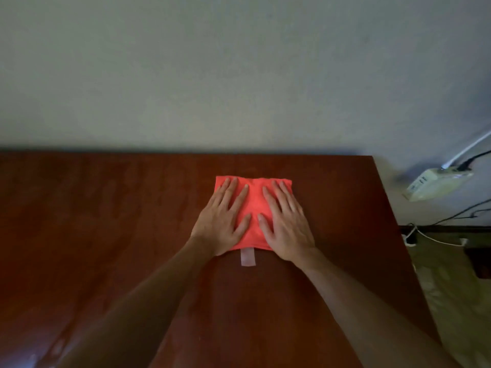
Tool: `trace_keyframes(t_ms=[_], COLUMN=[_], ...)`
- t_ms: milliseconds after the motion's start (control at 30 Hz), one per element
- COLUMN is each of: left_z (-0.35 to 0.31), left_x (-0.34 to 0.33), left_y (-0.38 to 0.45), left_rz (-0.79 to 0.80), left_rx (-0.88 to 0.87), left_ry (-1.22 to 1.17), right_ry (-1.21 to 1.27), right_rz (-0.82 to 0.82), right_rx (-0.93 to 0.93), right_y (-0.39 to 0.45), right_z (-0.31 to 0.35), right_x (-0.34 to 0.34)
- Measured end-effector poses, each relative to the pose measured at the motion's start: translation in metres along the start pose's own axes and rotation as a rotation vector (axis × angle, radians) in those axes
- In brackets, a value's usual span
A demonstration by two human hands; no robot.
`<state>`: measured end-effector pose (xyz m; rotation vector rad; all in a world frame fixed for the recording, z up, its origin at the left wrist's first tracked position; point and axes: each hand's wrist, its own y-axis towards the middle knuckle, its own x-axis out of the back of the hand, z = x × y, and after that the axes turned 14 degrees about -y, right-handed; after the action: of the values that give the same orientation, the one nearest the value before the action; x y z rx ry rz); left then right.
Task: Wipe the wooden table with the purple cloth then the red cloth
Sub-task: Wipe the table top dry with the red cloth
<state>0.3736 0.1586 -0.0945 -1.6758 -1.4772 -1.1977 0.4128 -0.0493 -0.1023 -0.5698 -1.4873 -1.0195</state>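
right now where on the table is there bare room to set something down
Bare wood spreads left of the left hand to the wooden table's left frame edge. A narrower strip lies between the right hand and the right edge. The red cloth area is crowded.

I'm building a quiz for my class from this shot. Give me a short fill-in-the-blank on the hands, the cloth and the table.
1. Both hands, the left hand and the right hand, press flat on the ____ cloth.
2. The cloth lies on the ____ table.
3. A pale tag sticks out from the cloth's ____ edge.
4. The power strip lies to the table's ____.

Missing words: red; wooden; near; right
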Motion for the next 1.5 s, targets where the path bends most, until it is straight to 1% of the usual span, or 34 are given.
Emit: trace_keyframes(t_ms=[200, 300, 400, 500, 567, 733, 833, 1000, 1133, 1233, 1367, 1500], left_z=[0.06, 0.068, 0.063, 0.056, 0.052, 0.028, 0.01, -0.02, -0.039, -0.041, -0.027, 0.005], left_x=[0.016, 0.016, 0.014, 0.014, 0.017, 0.023, 0.028, 0.031, 0.029, 0.027, 0.029, 0.039], left_y=[0.085, 0.097, 0.091, 0.067, 0.037, -0.074, -0.143, -0.234, -0.248, -0.247, -0.242, -0.209], left_rz=[0.009, 0.005, -0.019, -0.009, -0.006, -0.01, 0.001, -0.009, -0.034, -0.049, -0.055, -0.04], left_rx=[-0.018, -0.041, -0.031, -0.027, -0.022, 0.003, 0.047, 0.143, 0.227, 0.247, 0.206, 0.157], left_ry=[0.027, 0.029, 0.008, 0.004, 0.005, -0.016, 0.007, 0.004, 0.02, 0.0, -0.05, -0.06], right_ry=[-0.041, -0.056, -0.053, -0.043, -0.03, 0.01, 0.03, 0.02, -0.032, -0.048, -0.034, -0.022], right_rz=[-0.048, -0.042, -0.031, -0.026, -0.02, -0.008, 0.011, 0.068, 0.094, 0.104, 0.1, 0.081], right_rx=[-0.036, -0.064, -0.085, -0.116, -0.111, -0.08, -0.06, 0.054, 0.079, 0.067, 0.057, 0.034], right_y=[0.094, 0.104, 0.098, 0.077, 0.051, -0.035, -0.087, -0.147, -0.159, -0.158, -0.151, -0.113], right_z=[-0.012, -0.012, -0.007, 0.01, 0.029, 0.09, 0.128, 0.164, 0.17, 0.17, 0.169, 0.169], right_x=[-0.031, -0.036, -0.033, -0.028, -0.021, 0.004, 0.02, 0.035, 0.04, 0.042, 0.04, 0.03])
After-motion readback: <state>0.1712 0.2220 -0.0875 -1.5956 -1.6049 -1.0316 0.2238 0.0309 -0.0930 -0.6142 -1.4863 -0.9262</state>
